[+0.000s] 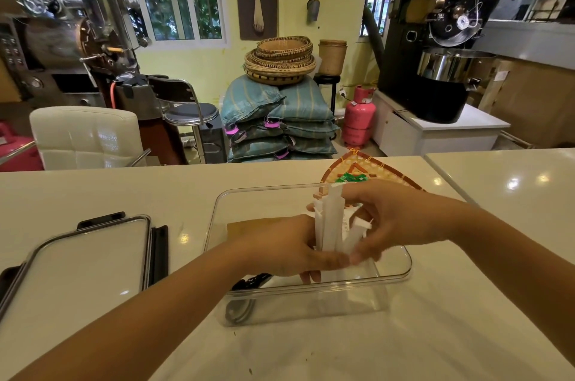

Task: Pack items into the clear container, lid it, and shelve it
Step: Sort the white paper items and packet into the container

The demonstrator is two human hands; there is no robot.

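A clear rectangular container point(401, 271) stands open on the white counter in front of me. Both my hands are over it and hold one bundle of white paper sachets point(334, 225) upright. My left hand point(280, 250) grips the bundle from the left, low down. My right hand point(392, 218) pinches it from the right. Inside the container lie a brown paper piece point(249, 226) at the left and a dark object point(249, 282) near the front wall. The container's lid point(84, 259), clear with black clips, lies flat on the counter to the left.
A woven tray point(357, 169) with green packets point(350, 177) sits just behind the container. A second counter point(513, 178) joins at the right. Beyond the counter are a white chair point(87, 134), stacked sacks point(277, 119), baskets, a pink gas cylinder point(359, 116) and roasting machines.
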